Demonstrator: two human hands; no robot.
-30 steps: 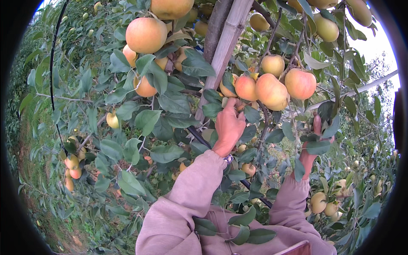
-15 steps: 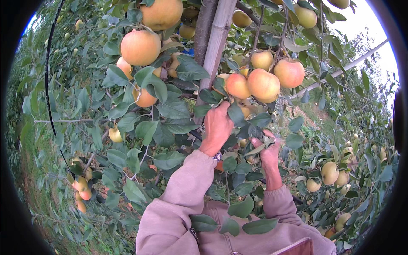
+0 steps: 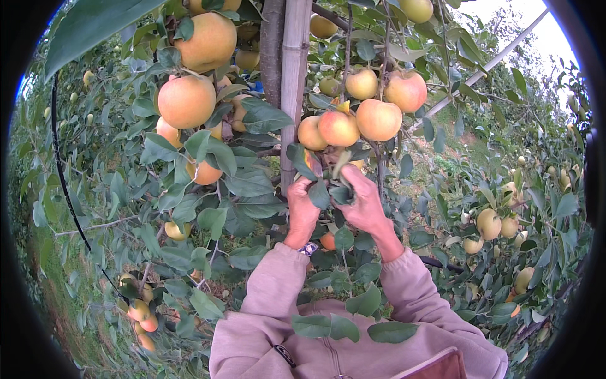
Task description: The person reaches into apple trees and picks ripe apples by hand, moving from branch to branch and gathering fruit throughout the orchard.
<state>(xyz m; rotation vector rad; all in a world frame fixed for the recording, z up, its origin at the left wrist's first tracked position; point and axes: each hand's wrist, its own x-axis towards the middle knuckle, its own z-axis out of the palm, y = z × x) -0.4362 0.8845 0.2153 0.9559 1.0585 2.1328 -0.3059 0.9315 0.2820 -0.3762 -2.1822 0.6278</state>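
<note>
Both hands are raised among apple leaves, just under a cluster of yellow-red apples. My left hand has its fingers bent and pinched at a green leaf. Close beside it, my right hand is closed around several leaves, some curled and pale at the edge. A reddish-yellow leaf hangs above my left fingertips. The larger apple hangs above my right hand, apart from it. The leaves partly hide the fingertips of both hands.
A bamboo pole stands against the tree trunk. More apples hang at the left among leafy branches. A black cable runs down the left side. A pale slanting pole crosses the upper right.
My right hand has moved up and left with leaves in it, toward my left hand. My left hand has dropped slightly from beside the apples. The view has shifted, so the tree appears further left.
</note>
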